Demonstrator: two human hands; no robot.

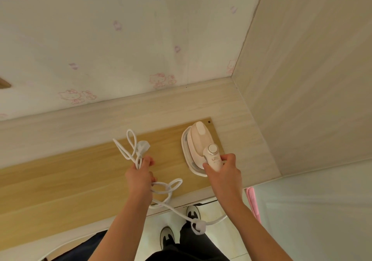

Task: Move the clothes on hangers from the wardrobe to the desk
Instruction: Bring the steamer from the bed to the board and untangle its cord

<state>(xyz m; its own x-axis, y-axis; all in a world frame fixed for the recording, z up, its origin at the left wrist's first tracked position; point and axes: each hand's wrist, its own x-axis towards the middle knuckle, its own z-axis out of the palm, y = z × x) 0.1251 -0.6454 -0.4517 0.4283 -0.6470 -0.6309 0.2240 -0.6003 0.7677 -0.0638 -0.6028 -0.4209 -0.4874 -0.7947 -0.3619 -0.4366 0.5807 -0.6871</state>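
A person stands at a light wood counter (60, 180), seen from above through a head-worn camera. Both bare forearms reach forward over its near edge.

The right hand (223, 170) grips the handle of a small cream and white handheld garment steamer (199, 148). Its fingers (228, 157) are curled closed around the handle, with the thumb lying along the left side just below a round dial. The steamer lies flat on a white base near the counter's far right corner, its nose aimed at the back edge.

The left hand (140, 177) is closed around a bundle of white power cord (167, 186). The fingers are wrapped tight, and only a few fingertips show on the right side of the hand. Loops of cord rise out of the top of the fist toward the back edge, ending in a white plug (143, 146) just above the hand. More loops spill from the lower side of the fist, cross the counter's near edge and hang down in front of the person's legs, where a white strap (198, 227) bands the cord.

No clothes, hangers or wardrobe are visible here. A wall with faint pink cartoon cat prints (159, 80) stands behind the counter, and a pale wood panel (302, 79) closes its right end. Two dark and white shoes (167, 238) show on the pale floor below.
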